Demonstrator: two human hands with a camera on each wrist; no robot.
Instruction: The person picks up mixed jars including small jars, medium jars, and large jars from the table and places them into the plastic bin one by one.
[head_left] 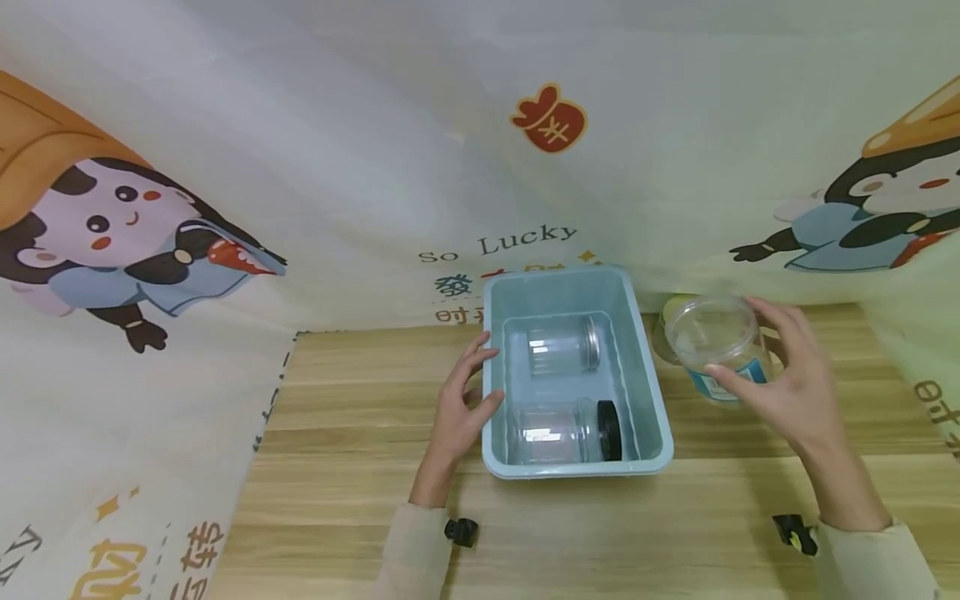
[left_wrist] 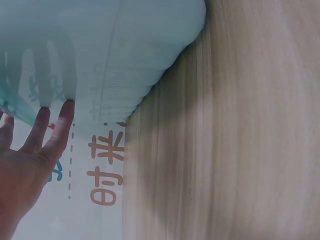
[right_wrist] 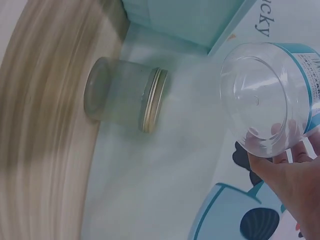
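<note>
A light blue plastic basin stands on the wooden table. Inside it lie two clear jars on their sides: one with a silver lid at the back, one with a black lid at the front. My left hand touches the basin's left side with fairly straight fingers. To the right of the basin, my right hand grips a clear round jar with a blue-and-white label, its thumb and fingers around the sides. In the right wrist view this jar's round clear end faces the camera.
Another clear jar with a gold-coloured lid stands on the table right of the basin, partly hidden behind the held jar in the head view. A printed cloth hangs along the table's back edge. The table extends left and in front.
</note>
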